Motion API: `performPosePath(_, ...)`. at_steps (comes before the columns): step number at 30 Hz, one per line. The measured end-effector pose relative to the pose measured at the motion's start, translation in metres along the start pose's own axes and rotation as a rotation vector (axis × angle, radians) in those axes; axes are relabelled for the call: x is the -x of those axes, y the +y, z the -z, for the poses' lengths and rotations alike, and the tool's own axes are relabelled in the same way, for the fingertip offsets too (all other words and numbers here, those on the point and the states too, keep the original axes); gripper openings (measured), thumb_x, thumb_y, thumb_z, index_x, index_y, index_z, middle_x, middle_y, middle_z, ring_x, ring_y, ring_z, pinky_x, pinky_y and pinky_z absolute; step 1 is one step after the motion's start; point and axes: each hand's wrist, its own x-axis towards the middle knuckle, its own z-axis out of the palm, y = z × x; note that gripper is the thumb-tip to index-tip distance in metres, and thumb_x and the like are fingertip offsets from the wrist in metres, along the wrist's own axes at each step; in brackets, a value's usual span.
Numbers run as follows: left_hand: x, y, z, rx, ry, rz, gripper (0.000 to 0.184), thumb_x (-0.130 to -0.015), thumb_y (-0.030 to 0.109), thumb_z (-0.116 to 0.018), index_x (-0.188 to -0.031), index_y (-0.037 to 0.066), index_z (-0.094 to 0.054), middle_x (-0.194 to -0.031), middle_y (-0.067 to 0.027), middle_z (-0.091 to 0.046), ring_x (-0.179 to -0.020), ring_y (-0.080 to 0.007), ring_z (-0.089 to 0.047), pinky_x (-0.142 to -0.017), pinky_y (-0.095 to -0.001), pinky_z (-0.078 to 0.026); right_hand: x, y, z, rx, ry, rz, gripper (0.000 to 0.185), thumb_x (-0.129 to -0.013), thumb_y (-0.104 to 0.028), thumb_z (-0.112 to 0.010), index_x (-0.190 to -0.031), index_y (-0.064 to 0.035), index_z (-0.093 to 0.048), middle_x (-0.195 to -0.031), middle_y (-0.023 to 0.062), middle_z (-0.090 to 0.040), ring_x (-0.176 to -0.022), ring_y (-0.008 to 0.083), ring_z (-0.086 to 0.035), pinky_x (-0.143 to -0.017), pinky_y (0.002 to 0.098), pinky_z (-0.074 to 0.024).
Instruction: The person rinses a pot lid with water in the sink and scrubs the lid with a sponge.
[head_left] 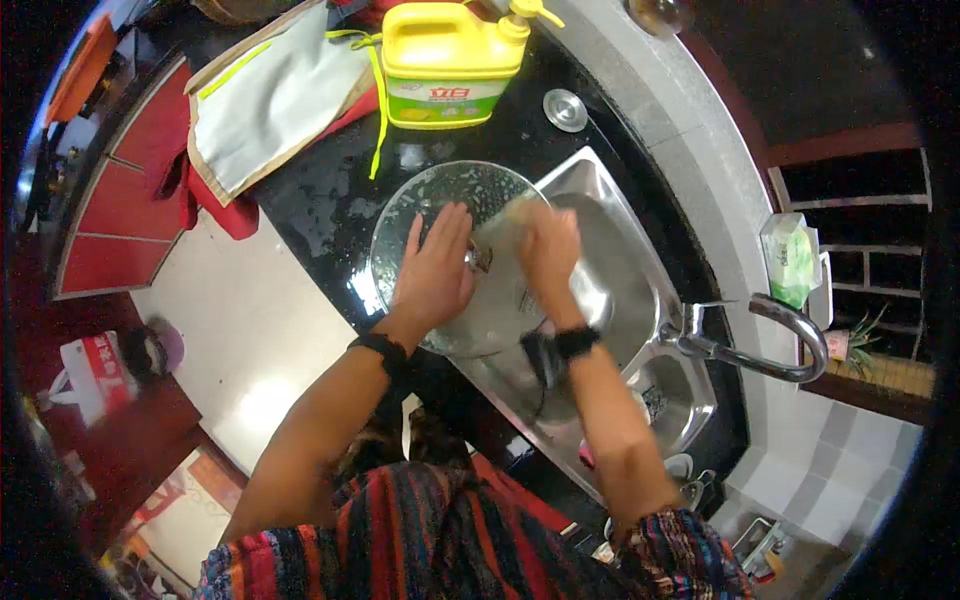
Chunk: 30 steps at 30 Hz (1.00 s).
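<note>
A round glass pot lid [462, 184] with suds or water on it lies across the counter edge and the sink's near-left rim. My left hand [437, 262] rests on the lid with its fingers stretched out, beside the metal knob [479, 259]. On the other side of the knob, my right hand [549, 248] is closed and smeared by motion. Between it and the glass shows a pale cloth or sponge [517, 213], too blurred to name surely. Both wrists wear dark bands.
A double steel sink [640, 245] with a curved faucet [790, 340] lies to the right. Beyond the lid stand a yellow detergent jug [450, 65] and a metal drain strainer [566, 110]. A pale apron-like cloth [280, 100] drapes over the counter at the left. Tissues [792, 260] sit on the ledge.
</note>
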Motion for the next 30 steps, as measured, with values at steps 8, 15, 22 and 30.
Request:
performPosePath(8, -0.002, 0.002, 0.002, 0.037, -0.010, 0.029, 0.064, -0.081, 0.018, -0.054, -0.140, -0.002, -0.039, -0.150, -0.0132, -0.035, -0.144, -0.0254, -0.024, -0.117, -0.0489, -0.015, 0.141, -0.069, 0.028, -0.216, -0.177, 0.027, 0.029, -0.073, 0.004, -0.055, -0.097, -0.0087, -0.065, -0.107, 0.0105, -0.063, -0.090, 0.0340, -0.057, -0.075, 0.0437, -0.0443)
performPosePath(15, -0.005, 0.003, 0.001, 0.000, -0.002, 0.057, 0.063, -0.081, 0.018, -0.054, -0.139, -0.002, -0.041, -0.150, -0.0130, -0.035, -0.144, -0.0245, -0.024, -0.118, -0.0483, -0.015, 0.004, 0.025, 0.010, 0.100, 0.031, -0.123, 0.027, -0.079, -0.007, -0.056, -0.105, -0.0088, -0.062, -0.105, 0.0138, -0.062, -0.093, 0.0361, -0.056, -0.080, 0.0432, -0.0456)
performPosePath(22, -0.006, 0.003, 0.003, 0.057, 0.013, 0.063, 0.064, -0.081, 0.018, -0.054, -0.139, -0.003, -0.040, -0.151, -0.0145, -0.034, -0.144, -0.0249, -0.024, -0.118, -0.0487, -0.014, 0.133, -0.049, 0.027, 0.008, -0.194, -0.261, 0.024, -0.084, -0.010, -0.055, -0.106, -0.0069, -0.060, -0.104, 0.0147, -0.061, -0.097, 0.0349, -0.057, -0.081, 0.0450, -0.0451)
performPosePath(30, -0.004, 0.002, 0.001, 0.035, 0.024, 0.037, 0.064, -0.081, 0.018, -0.053, -0.140, -0.004, -0.039, -0.152, -0.0141, -0.032, -0.145, -0.0250, -0.022, -0.118, -0.0489, -0.013, 0.059, 0.028, 0.014, 0.137, 0.091, -0.185, 0.031, -0.076, -0.006, -0.060, -0.107, -0.0049, -0.059, -0.096, 0.0178, -0.056, -0.093, 0.0380, -0.053, -0.080, 0.0454, -0.0441)
